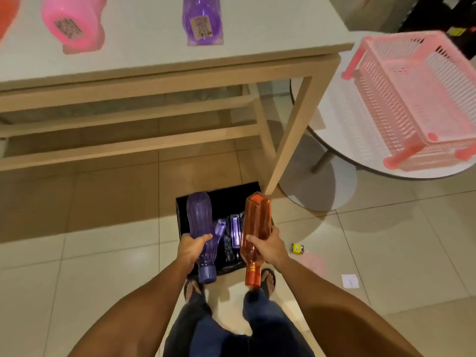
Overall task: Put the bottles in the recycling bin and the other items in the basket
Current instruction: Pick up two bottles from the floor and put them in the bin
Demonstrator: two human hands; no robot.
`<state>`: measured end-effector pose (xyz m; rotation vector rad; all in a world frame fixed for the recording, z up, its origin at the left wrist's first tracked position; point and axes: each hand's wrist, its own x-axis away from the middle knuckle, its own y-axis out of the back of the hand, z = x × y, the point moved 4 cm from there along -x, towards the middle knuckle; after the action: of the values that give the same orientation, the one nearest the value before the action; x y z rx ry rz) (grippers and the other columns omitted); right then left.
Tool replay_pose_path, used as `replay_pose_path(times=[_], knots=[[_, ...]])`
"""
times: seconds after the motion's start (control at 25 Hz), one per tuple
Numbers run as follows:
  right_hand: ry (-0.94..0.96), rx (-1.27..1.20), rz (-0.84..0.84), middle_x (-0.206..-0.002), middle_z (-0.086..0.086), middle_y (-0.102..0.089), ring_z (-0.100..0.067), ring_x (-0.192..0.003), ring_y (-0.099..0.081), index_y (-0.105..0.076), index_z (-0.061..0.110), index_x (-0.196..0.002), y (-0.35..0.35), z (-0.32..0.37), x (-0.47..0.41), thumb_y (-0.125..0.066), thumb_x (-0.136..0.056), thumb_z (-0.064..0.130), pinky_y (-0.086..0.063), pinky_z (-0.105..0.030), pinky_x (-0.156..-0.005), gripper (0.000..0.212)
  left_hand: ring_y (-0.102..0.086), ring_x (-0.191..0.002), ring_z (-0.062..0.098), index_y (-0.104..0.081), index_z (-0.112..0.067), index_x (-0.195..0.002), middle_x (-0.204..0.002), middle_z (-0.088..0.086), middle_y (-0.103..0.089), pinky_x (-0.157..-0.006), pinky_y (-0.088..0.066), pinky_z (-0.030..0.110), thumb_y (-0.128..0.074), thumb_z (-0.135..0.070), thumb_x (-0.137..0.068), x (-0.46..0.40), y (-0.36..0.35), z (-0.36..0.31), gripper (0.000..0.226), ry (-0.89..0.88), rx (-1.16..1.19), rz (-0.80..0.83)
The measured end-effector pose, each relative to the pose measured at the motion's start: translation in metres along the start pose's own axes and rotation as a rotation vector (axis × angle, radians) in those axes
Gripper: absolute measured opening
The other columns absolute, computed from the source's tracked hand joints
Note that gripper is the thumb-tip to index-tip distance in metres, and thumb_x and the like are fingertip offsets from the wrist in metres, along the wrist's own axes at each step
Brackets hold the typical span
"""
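My left hand grips a purple ribbed bottle, cap toward me, over the black recycling bin on the floor. An orange bottle is held in my right hand, also above the bin with its cap toward me. Purple items lie inside the bin. On the table stand a pink container and a purple bottle. A pink basket sits on a round white table to the right.
The wooden table's leg stands just behind the bin. An orange object shows at the table's far left. A small yellow item and a white paper scrap lie on the tiled floor. My feet are beside the bin.
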<state>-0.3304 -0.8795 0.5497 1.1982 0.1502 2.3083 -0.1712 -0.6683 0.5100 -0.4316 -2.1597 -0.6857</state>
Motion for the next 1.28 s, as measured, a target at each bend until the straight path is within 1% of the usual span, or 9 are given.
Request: replay_pose_path(times=[0.12, 0.28, 0.4, 0.56, 0.76, 0.88, 1.04, 1.16, 1.28], knots=[[-0.036, -0.001, 0.024, -0.127, -0.003, -0.064, -0.026, -0.107, -0.066, -0.035, 0.022, -0.144, -0.003, -0.009, -0.017, -0.076, -0.079, 0.054, -0.053, -0.048, -0.1, 0.084, -0.073, -0.084, 0.027, -0.059, -0.012, -0.122, -0.104, 0.009, -0.071, -0.079, -0.062, 0.046, -0.08, -0.053, -0.047, -0.008, -0.01, 0.01, 0.089, 0.023, -0.049, -0.022], [-0.115, -0.081, 0.042, -0.124, -0.003, -0.065, -0.022, -0.103, -0.065, -0.041, 0.021, -0.142, -0.021, -0.018, -0.039, -0.076, -0.083, 0.051, -0.052, -0.039, -0.096, 0.075, -0.072, -0.086, 0.03, -0.056, -0.01, -0.118, -0.102, 0.012, -0.071, -0.082, -0.061, 0.048, -0.081, -0.046, -0.067, -0.025, -0.021, 0.012, 0.068, 0.076, -0.105, 0.018], [-0.154, -0.11, 0.059, -0.115, 0.0, -0.063, -0.021, -0.101, -0.065, -0.043, 0.02, -0.143, -0.039, -0.023, -0.067, -0.075, -0.084, 0.05, -0.055, -0.042, -0.096, 0.074, -0.072, -0.088, 0.031, -0.057, -0.009, -0.115, -0.101, 0.012, -0.072, -0.085, -0.06, 0.05, -0.08, -0.044, -0.075, -0.048, -0.034, 0.02, 0.057, 0.114, -0.094, 0.085], [-0.188, -0.109, 0.02, -0.108, 0.001, -0.06, -0.018, -0.092, -0.062, -0.042, 0.016, -0.142, -0.068, -0.036, -0.11, -0.076, -0.085, 0.047, -0.058, -0.041, -0.088, 0.072, -0.069, -0.093, 0.029, -0.055, -0.012, -0.117, -0.106, 0.011, -0.069, -0.088, -0.059, 0.045, -0.078, -0.041, -0.081, -0.093, -0.049, 0.039, 0.051, 0.099, -0.173, 0.107], [-0.305, -0.132, -0.012, -0.119, -0.006, -0.065, -0.028, -0.1, -0.068, -0.042, 0.019, -0.141, -0.1, -0.068, -0.176, -0.074, -0.082, 0.057, -0.057, -0.04, -0.074, 0.077, -0.069, -0.091, 0.028, -0.058, -0.009, -0.115, -0.105, 0.011, -0.068, -0.083, -0.059, 0.041, -0.078, -0.051, -0.077, -0.166, -0.064, 0.058, 0.06, 0.093, -0.211, 0.093], [-0.365, -0.193, 0.0, -0.129, -0.007, -0.063, -0.031, -0.107, -0.066, -0.041, 0.021, -0.143, -0.117, -0.091, -0.219, -0.074, -0.081, 0.059, -0.055, -0.041, -0.077, 0.08, -0.071, -0.088, 0.028, -0.063, -0.015, -0.097, -0.1, 0.011, -0.072, -0.081, -0.06, 0.039, -0.08, -0.046, -0.077, -0.212, -0.071, 0.074, 0.041, 0.125, -0.173, 0.072], [-0.434, -0.155, 0.011, -0.136, -0.007, -0.059, -0.032, -0.118, -0.06, -0.044, 0.021, -0.144, -0.136, -0.13, -0.275, -0.078, -0.072, 0.064, -0.053, -0.037, -0.067, 0.09, -0.072, -0.085, 0.024, -0.07, -0.01, -0.104, -0.1, 0.011, -0.072, -0.078, -0.06, 0.034, -0.084, -0.036, -0.076, -0.274, -0.081, 0.11, 0.041, 0.182, -0.198, 0.038], [-0.444, -0.072, -0.016, -0.137, -0.006, -0.056, -0.03, -0.118, -0.057, -0.042, 0.017, -0.146, -0.141, -0.143, -0.305, -0.074, -0.079, 0.06, -0.052, -0.04, -0.073, 0.086, -0.071, -0.086, 0.026, -0.07, -0.01, -0.104, -0.114, 0.015, -0.066, -0.078, -0.062, 0.035, -0.088, -0.039, -0.067, -0.312, -0.09, 0.136, 0.05, 0.239, -0.25, 0.013], [-0.468, 0.094, 0.023, -0.128, -0.008, -0.055, -0.028, -0.11, -0.055, -0.042, 0.009, -0.144, -0.143, -0.157, -0.343, -0.067, -0.088, 0.057, -0.054, -0.04, -0.082, 0.078, -0.069, -0.087, 0.025, -0.067, -0.009, -0.111, -0.12, 0.015, -0.062, -0.07, -0.058, 0.029, -0.088, -0.04, -0.066, -0.343, -0.098, 0.157, 0.059, 0.272, -0.312, -0.022]])
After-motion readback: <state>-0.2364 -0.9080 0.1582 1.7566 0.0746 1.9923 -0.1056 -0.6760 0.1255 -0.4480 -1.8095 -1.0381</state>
